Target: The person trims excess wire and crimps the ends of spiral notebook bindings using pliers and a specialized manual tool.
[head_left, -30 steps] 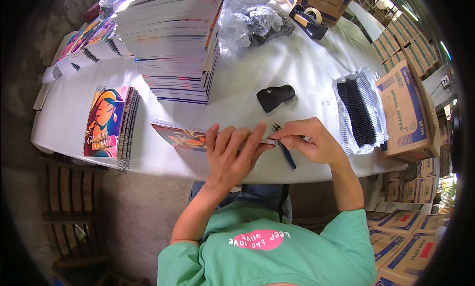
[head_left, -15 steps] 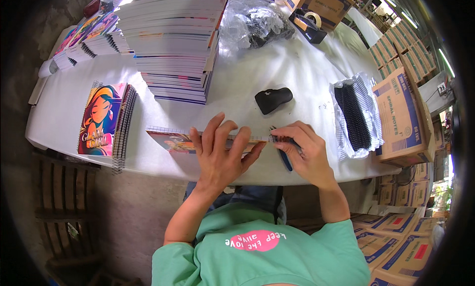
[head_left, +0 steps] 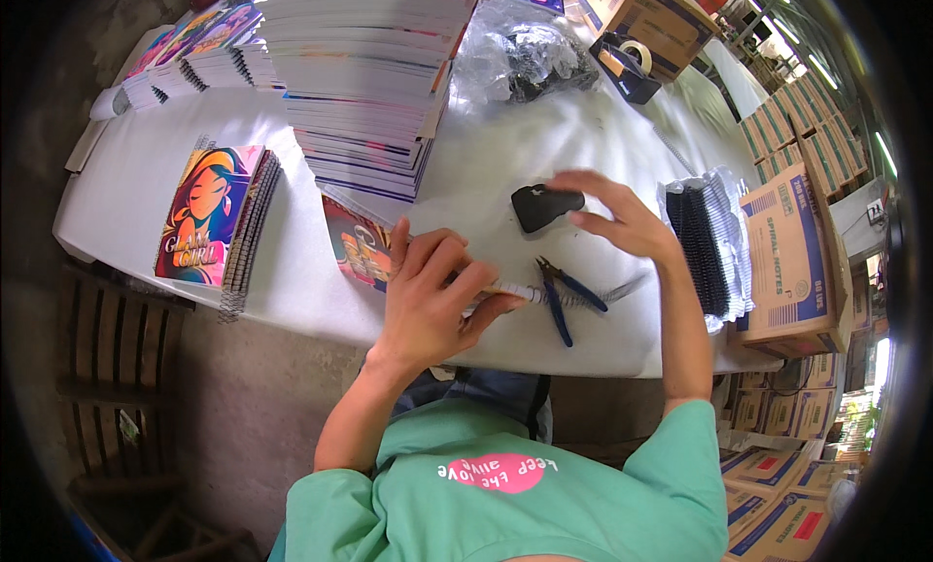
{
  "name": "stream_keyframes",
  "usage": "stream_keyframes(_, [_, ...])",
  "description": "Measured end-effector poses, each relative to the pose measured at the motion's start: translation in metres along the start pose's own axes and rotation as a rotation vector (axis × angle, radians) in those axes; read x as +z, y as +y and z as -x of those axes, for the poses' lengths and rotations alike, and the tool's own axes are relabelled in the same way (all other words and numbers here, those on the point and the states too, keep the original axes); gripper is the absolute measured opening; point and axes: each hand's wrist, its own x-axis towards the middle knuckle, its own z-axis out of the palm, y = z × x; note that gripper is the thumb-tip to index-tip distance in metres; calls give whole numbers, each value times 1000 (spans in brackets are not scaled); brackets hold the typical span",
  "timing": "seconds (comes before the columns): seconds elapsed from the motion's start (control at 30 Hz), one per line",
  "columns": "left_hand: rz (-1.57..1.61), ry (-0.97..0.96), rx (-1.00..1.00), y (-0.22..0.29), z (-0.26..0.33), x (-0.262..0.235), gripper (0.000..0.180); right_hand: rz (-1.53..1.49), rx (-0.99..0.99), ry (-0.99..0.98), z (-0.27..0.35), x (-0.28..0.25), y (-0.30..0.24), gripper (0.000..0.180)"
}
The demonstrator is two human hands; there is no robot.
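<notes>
My left hand (head_left: 432, 290) is closed round a spiral notebook (head_left: 355, 243) with a colourful cover, tilted on edge near the table's front. A wire coil (head_left: 612, 294) trails out of the notebook's right end. My right hand (head_left: 627, 217) is empty, its fingers apart, reaching over the right side of a black handheld device (head_left: 544, 208); I cannot tell whether they touch. Just below it lies a pair of blue-handled cutting pliers (head_left: 556, 300), jaws pointing away from me, partly over the coil.
Finished spiral notebooks (head_left: 209, 217) lie at the left. A tall stack of bound pages (head_left: 364, 105) stands behind my left hand. Black coils (head_left: 695, 246) in plastic wrap and a carton (head_left: 789, 256) sit at the right. Farther back are a tape dispenser (head_left: 627, 68) and crumpled plastic (head_left: 486, 57).
My right hand has let go at the notebook's right end and moved up to the black device. The pliers now lie on the table. The notebook has turned, its left end farther away.
</notes>
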Motion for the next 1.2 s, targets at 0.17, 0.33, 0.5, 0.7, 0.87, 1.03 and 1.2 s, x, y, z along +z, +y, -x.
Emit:
stream_keyframes(0.17, [-93, 47, -34, 2, 5, -1, 42, 484, -30, 180, 2, 54, 85, 49])
stream_keyframes(0.33, [-148, 114, -157, 11, 8, -5, 47, -869, 95, 407, -6, 54, 20, 28])
stream_keyframes(0.5, [-113, 109, -142, 11, 7, -2, 46, -655, -302, -80, 2, 55, -33, 15])
stream_keyframes(0.7, [-110, 111, -123, 11, 9, -1, 46, -960, -488, 104, -6, 67, -30, 18])
stream_keyframes(0.87, [-80, 122, -119, 5, 6, -1, 44, -1053, -539, 119, -2, 64, -39, 17])
stream_keyframes(1.03, [-50, 112, -124, 8, 8, -4, 44, -478, -248, 197, -7, 60, -40, 14])
stream_keyframes(1.2, [98, 139, -176, 7, 6, -8, 70, -628, -239, 139, -8, 54, -56, 22])
